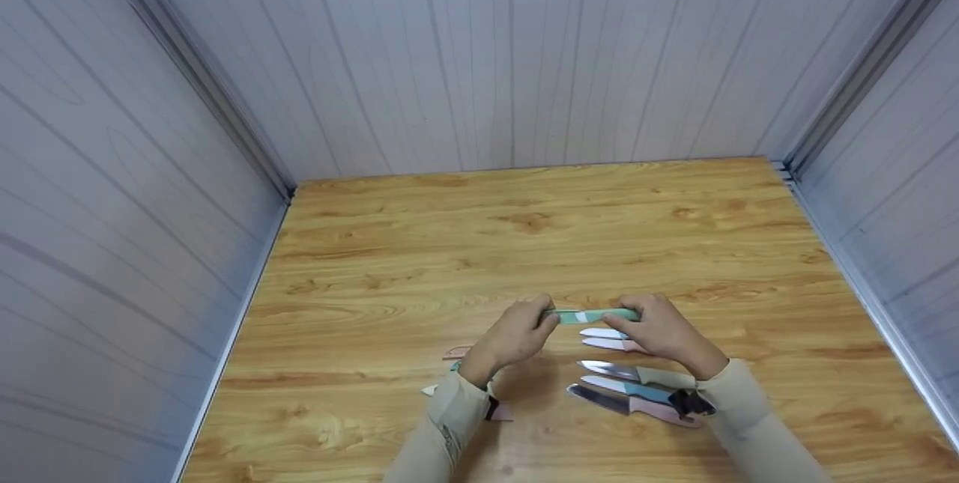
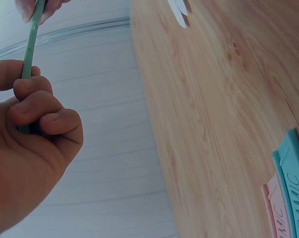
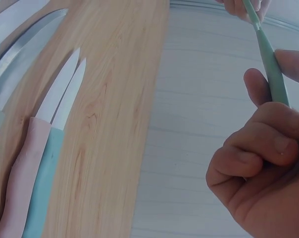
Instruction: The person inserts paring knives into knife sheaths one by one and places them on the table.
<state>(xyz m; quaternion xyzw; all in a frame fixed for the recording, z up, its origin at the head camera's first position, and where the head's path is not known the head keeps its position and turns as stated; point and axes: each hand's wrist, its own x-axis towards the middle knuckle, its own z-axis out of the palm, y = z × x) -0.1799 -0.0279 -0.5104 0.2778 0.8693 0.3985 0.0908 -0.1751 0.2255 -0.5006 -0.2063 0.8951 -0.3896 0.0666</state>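
A green-handled knife (image 1: 620,314) is held level above the table between both hands. My right hand (image 1: 663,329) grips its handle, which the right wrist view shows as a smooth green bar (image 3: 272,69). At the other end my left hand (image 1: 517,333) grips a green blade cover (image 2: 28,57). A short white stretch of blade (image 1: 581,317) shows between cover and handle; the rest of the blade is hidden. Below the right hand lie a pink-handled knife (image 3: 26,173) and a blue-handled knife (image 3: 44,183), side by side with bare white blades.
Nearer the right forearm lie a cream-handled knife (image 1: 663,377), another blue-handled knife (image 1: 646,392) and a dark-bladed, pink-handled knife (image 1: 659,412). Around the left forearm are a pink cover (image 1: 455,353), a teal cover (image 2: 293,173) and other pieces, partly hidden. Panelled walls (image 1: 509,56) enclose the wooden table (image 1: 524,243).
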